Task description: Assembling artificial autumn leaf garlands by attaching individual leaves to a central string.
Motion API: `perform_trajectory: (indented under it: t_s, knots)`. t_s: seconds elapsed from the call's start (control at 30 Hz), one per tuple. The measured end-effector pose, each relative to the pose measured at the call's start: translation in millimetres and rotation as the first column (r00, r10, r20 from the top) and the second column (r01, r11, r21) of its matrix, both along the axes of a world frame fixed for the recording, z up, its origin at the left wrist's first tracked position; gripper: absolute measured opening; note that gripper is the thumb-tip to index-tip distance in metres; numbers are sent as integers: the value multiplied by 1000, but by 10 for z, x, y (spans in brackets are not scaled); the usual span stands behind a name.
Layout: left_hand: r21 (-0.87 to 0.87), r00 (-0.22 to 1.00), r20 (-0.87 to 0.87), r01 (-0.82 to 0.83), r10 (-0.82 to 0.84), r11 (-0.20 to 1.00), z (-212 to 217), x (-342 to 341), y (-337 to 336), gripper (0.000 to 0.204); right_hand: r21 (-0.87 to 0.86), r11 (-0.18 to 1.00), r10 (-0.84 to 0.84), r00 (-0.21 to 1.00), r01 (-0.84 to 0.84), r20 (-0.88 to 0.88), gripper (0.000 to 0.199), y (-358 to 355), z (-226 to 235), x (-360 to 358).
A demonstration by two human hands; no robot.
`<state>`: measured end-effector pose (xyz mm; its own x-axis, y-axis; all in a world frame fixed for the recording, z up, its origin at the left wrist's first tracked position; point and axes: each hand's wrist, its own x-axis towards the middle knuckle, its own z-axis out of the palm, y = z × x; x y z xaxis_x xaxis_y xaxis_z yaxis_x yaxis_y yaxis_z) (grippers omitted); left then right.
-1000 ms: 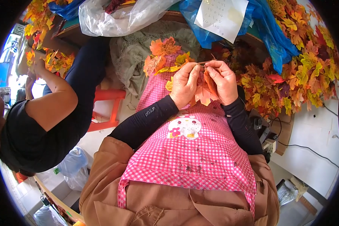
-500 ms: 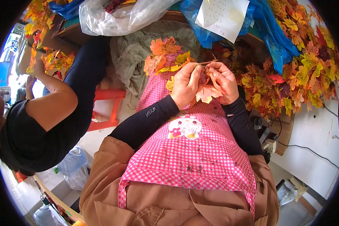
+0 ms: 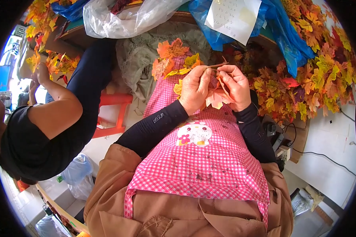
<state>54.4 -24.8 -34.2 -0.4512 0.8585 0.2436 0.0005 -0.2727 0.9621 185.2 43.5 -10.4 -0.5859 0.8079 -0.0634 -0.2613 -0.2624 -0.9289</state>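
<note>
Over my lap, my left hand (image 3: 194,87) is closed on the thin brown stem (image 3: 218,64) of an artificial maple leaf sprig, whose tip sticks out toward the right. Orange and yellow leaves (image 3: 171,59) of the sprig spread beyond my left hand. Close beside it, my right hand (image 3: 236,87) pinches a peach-coloured artificial maple leaf (image 3: 216,98), which hangs down between both hands. My fingers hide where this leaf meets the stem. Beneath lies my pink checked apron (image 3: 194,166).
Bunches of autumn-coloured artificial leaves (image 3: 320,79) fill the right side. A clear plastic bag (image 3: 122,21), a blue bag (image 3: 292,43) and a paper sheet (image 3: 233,17) hang at the table's edge. At left, a co-worker (image 3: 47,122) sits by a red stool (image 3: 116,110).
My right hand has shifted slightly, and the peach leaf has turned and folded closer under the fingers. My left hand stays nearly still. The co-worker's arm has moved a little.
</note>
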Motion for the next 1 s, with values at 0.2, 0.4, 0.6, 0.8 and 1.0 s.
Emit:
perform_trajectory:
  t_s: [0.2, 0.4, 0.6, 0.8, 1.0]
  knots:
    - [-28, 1000, -14, 7, -7, 1000, -6, 4, -34, 10, -13, 1000, -21, 999, 20, -27, 13, -36, -26, -18]
    - [-24, 995, -96, 21, -23, 999, 38, 7, -60, 9, -33, 999, 9, 1000, -10, -28, 13, -45, -14, 7]
    - [76, 944, -329, -9, 34, 997, 93, -41, -8, 9, 58, 998, 16, 998, -20, 62, 13, 29, -28, 16]
    - [90, 901, -433, 75, -28, 993, 75, -115, -8, 12, 323, 946, -30, 977, -40, 210, 8, 0, 61, 16]
    - [-47, 915, -376, 137, -144, 989, 100, -105, -121, 12, 392, 916, -9, 975, -81, 223, 8, -2, 41, 55]
